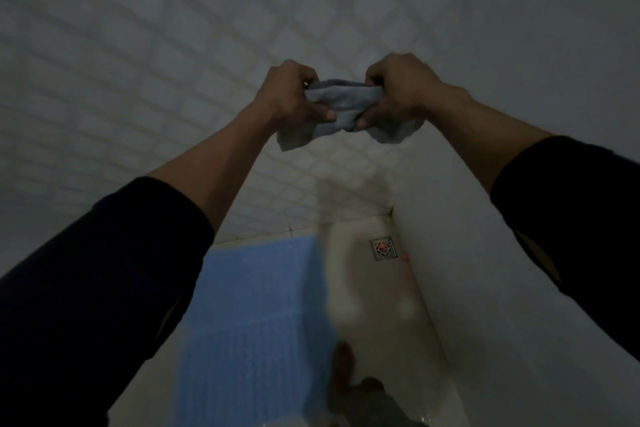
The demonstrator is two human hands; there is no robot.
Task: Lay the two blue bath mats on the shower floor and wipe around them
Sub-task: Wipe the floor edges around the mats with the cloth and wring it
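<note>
Already, in the head view, the blue bath mats [256, 315] lie flat on the shower floor [360, 288], well below both hands; a faint seam suggests two, end to end. Up at the tiled wall [138, 80], the left hand [291, 94] and right hand [398, 90] each clutch an end of a grey cloth [341, 107], bunched between them. Laying looks done; wiping around the mats probably remains.

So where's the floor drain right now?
The floor drain sits low and right of centre in the head view, in the floor's far right corner, right of the blue mats.
</note>
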